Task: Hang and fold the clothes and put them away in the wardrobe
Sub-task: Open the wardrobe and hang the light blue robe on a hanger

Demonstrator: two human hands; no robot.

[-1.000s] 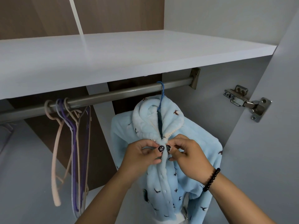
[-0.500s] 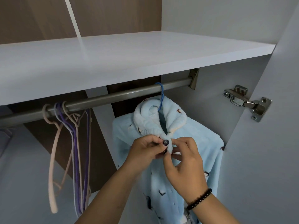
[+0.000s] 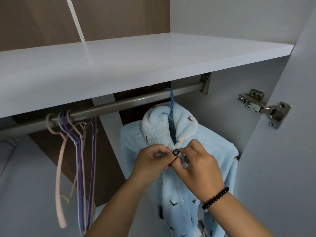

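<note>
A light blue fleece garment [image 3: 217, 147] with small dark bird prints hangs on a blue hanger [image 3: 171, 101] from the metal rail [image 3: 119, 103] inside the wardrobe. Its wide pale collar stands open at the top. My left hand [image 3: 152, 161] pinches the left edge of the front opening just under the collar. My right hand [image 3: 200, 166], with a black bead bracelet on the wrist, pinches the right edge against it. The two thumbs meet at the top fastening, which the fingers hide.
Several empty beige and purple hangers [image 3: 77, 151] hang on the rail to the left. A white shelf [image 3: 136, 65] runs above the rail. The open wardrobe door [image 3: 282, 168] with its metal hinge [image 3: 263, 108] stands close on the right.
Both hands stay at the garment's neck opening, shifting their finger grip slightly on the top fastening. The view has tilted a little; the garment hangs in the same place.
</note>
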